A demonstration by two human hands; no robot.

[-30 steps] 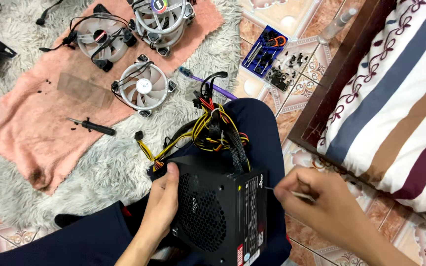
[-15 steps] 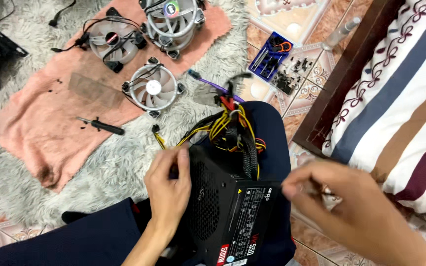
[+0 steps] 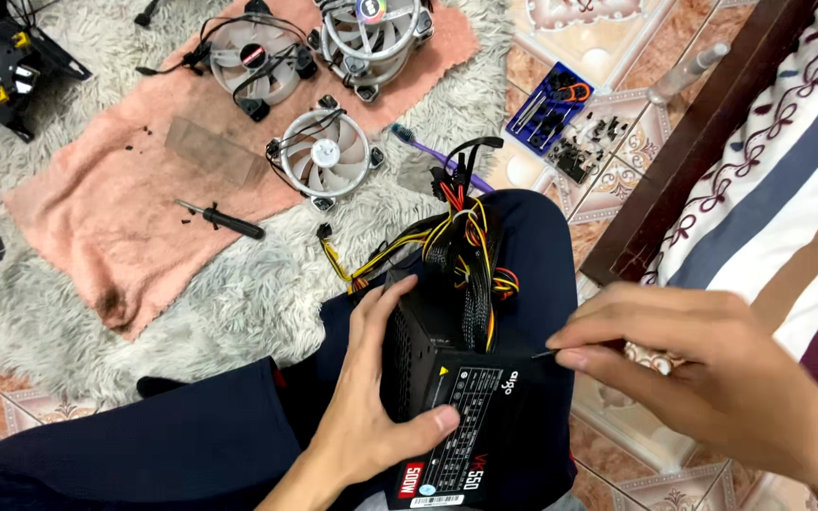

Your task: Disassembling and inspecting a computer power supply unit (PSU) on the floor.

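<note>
Left hand [image 3: 371, 397]: palm down, fingers spread and extended forward, thumb stretched out to the right; flat, pressing grip, not clenched.
Left forearm: bare, rising from the bottom edge of the view toward the middle.
Right hand [image 3: 702, 369]: entering from the lower right, back of the hand up, knuckles bent.
Right fingers [image 3: 584, 358]: thumb and forefinger pinched together at the tips, pointing left, nipping something thin and dark.
Legs: folded, dark trousers, beneath both hands.
Spacing: hands near each other, not touching.
</note>
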